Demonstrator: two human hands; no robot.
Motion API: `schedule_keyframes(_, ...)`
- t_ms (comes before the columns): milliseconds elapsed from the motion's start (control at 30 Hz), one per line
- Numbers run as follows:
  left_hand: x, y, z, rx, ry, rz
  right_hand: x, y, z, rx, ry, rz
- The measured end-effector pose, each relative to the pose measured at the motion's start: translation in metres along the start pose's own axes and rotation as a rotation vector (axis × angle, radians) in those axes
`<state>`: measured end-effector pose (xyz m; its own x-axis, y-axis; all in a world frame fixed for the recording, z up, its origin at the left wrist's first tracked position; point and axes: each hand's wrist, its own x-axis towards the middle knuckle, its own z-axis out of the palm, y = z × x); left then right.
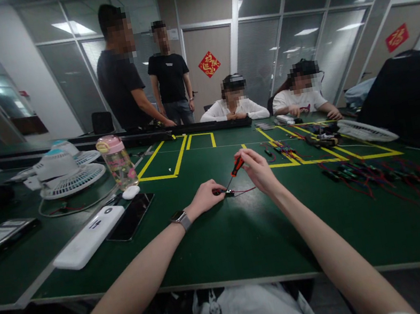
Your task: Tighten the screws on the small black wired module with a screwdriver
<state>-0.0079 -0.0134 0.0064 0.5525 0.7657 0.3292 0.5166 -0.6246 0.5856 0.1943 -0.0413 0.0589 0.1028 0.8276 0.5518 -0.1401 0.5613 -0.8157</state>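
Right hand [257, 169]: closed on a screwdriver [236, 166], orange and black handle, shaft slanting down and left, tip at the board. Left hand [208, 195]: thumb and fingertips narrowed on the left end of the same board; watch [181, 219] at its wrist. Board [230, 193]: one, small, on the green table [211, 254] between the two hands, thin wires [245, 191] trailing to the right. To the left: black phone [133, 216], lying flat; white slab [90, 237], marked in dark ink, just beside it; bottle [119, 165], upright, pink lid; white fans [71, 176], beyond. To the right: wired boards [392, 176], many, in a loose heap, red wires among them. Across the table: yellow tape [157, 177] in outlines; four people, two standing, two seated.
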Motion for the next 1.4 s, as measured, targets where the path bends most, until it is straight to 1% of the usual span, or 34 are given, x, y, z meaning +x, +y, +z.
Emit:
schedule_keyframes(133,0.0002,-0.0005,0.0002,-0.015,0.003,-0.004,0.0004,0.0006,-0.0016,-0.056,0.031,-0.011)
schedule_keyframes(333,-0.0003,-0.0003,-0.0001,0.005,0.005,-0.005,0.0002,0.0024,-0.0002,0.028,0.019,-0.004)
schedule_keyframes(467,0.0004,-0.0003,0.0015,0.0,0.019,-0.016,0.0015,0.0028,0.0008,0.04,0.091,0.03)
schedule_keyframes(567,0.0007,-0.0008,0.0022,0.002,0.025,-0.012,0.002,0.0034,-0.0008,-0.047,0.146,0.016)
schedule_keyframes(633,0.0005,-0.001,0.0018,0.007,0.019,-0.009,0.002,0.0046,-0.0026,-0.087,0.159,0.0)
schedule_keyframes(767,-0.0002,-0.0007,0.0005,-0.004,0.004,-0.013,0.0017,0.0071,-0.0051,-0.07,0.113,-0.029)
schedule_keyframes(933,-0.0003,-0.0006,0.0002,-0.023,0.002,-0.015,0.0015,0.0062,-0.005,0.005,0.045,-0.016)
schedule_keyframes(1100,0.0004,-0.0014,0.0007,-0.005,0.011,-0.009,0.0005,0.0044,-0.0033,-0.09,0.064,-0.02)
schedule_keyframes(1400,-0.0001,-0.0014,0.0009,-0.01,0.007,-0.009,0.0,0.004,-0.003,-0.016,0.03,-0.029)
